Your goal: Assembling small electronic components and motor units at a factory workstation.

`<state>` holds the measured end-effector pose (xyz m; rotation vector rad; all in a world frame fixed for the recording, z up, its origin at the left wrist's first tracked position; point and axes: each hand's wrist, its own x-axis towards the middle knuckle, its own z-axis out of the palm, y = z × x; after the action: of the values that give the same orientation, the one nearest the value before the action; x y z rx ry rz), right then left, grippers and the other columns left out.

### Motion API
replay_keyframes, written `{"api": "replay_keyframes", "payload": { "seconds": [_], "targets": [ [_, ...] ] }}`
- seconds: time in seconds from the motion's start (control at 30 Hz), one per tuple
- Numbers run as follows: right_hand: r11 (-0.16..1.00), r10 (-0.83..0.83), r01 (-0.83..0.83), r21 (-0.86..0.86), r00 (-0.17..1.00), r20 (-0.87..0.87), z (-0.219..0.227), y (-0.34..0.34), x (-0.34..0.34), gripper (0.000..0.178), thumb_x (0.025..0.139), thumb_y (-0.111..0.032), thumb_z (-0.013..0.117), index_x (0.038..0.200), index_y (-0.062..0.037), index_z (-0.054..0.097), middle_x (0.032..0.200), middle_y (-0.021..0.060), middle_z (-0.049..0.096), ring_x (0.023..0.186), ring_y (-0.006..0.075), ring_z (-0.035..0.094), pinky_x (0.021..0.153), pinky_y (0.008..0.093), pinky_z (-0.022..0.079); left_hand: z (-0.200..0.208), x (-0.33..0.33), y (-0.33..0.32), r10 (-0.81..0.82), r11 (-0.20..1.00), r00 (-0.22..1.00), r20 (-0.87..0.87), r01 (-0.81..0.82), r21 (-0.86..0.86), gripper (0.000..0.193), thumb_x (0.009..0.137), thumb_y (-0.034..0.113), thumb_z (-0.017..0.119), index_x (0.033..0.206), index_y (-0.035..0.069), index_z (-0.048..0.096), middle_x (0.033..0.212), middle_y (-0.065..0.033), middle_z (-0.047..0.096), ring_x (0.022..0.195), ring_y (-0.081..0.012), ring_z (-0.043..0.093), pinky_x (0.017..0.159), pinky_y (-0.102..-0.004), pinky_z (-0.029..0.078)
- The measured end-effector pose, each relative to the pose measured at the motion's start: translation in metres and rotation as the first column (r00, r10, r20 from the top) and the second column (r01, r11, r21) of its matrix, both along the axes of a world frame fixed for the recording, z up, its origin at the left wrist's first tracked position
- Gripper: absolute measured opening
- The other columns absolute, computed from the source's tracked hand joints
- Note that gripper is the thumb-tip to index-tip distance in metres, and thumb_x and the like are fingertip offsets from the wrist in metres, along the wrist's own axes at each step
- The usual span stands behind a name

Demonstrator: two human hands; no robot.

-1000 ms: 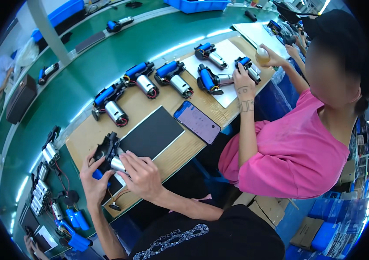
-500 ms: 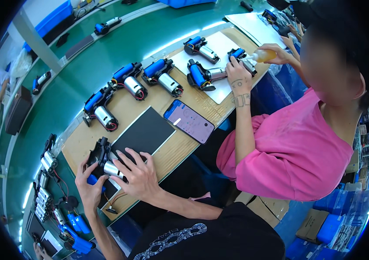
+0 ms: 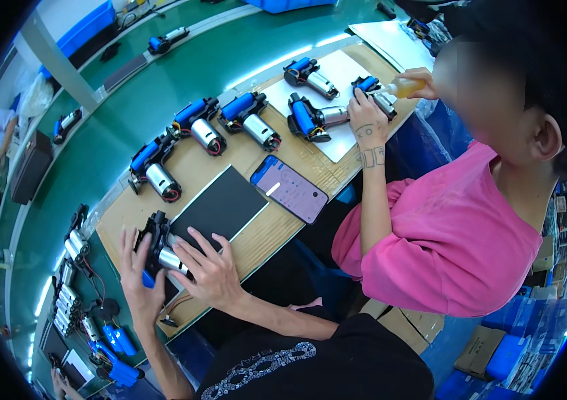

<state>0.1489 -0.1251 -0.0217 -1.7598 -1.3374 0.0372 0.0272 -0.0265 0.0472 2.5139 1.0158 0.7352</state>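
Note:
A black plastic housing [image 3: 157,227] with a silver motor [image 3: 171,260] lies on the near left end of the cardboard-covered table. My right hand [image 3: 213,272] is closed over the motor, its thumb on one side and its fingers on the other. My left hand [image 3: 141,283] is open beside the housing, with fingers stretched upward and apart. A blue battery pack [image 3: 148,279] shows partly behind the left thumb; whether the hand touches it I cannot tell. Wires with a small black part [image 3: 169,321] hang out near the table edge.
A black mat [image 3: 223,203] and a phone [image 3: 290,189] lie to the right. Several assembled motor units [image 3: 163,180] stand beyond. A co-worker in pink [image 3: 440,233] holds a yellowish bottle [image 3: 409,87] over another unit. More motors and blue packs [image 3: 118,340] lie on the green surface [image 3: 113,217] at left.
My left hand has let go of the blue battery pack and spread its fingers. The right hand stays on the motor almost unmoved. The co-worker's head has shifted left.

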Motion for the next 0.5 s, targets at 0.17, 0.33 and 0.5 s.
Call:
{"api": "replay_keyframes", "payload": {
  "seconds": [0.17,0.33,0.5],
  "targets": [
    [0.999,-0.032,0.033,0.027,0.999,-0.033,-0.001,-0.006,0.0,0.054,0.09,-0.032,0.082,0.13,0.0016,0.071,0.139,0.016,0.069,0.141,0.0307,0.056,0.12,0.0641,0.029,-0.007,-0.01,0.011,-0.312,0.949,0.935,-0.17,0.314,-0.014,0.065,0.075,-0.013,0.071,0.137,0.006,0.069,0.145,-0.0153,0.065,0.146,-0.0394,0.053,0.124,-0.0541,0.038],
    [1.0,-0.015,0.015,0.017,1.0,0.003,-0.006,-0.014,0.002,0.054,0.09,-0.033,0.082,0.131,0.0009,0.07,0.137,0.0154,0.07,0.138,0.0313,0.059,0.12,0.065,0.03,0.003,-0.002,0.014,-0.392,0.916,0.897,-0.205,0.401,0.003,0.054,0.075,-0.011,0.072,0.127,0.002,0.071,0.132,-0.0144,0.071,0.135,-0.0385,0.06,0.117,-0.0555,0.045],
    [0.999,-0.018,0.014,0.052,0.997,0.069,-0.002,-0.014,0.002,0.05,0.089,-0.032,0.082,0.126,0.0,0.073,0.133,0.0132,0.071,0.131,0.0297,0.062,0.118,0.0622,0.033,0.012,-0.002,0.026,-0.438,0.881,0.851,-0.291,0.471,0.051,0.043,0.075,-0.005,0.073,0.118,0.001,0.074,0.123,-0.012,0.074,0.127,-0.0352,0.064,0.113,-0.0557,0.048]
  ]
}}
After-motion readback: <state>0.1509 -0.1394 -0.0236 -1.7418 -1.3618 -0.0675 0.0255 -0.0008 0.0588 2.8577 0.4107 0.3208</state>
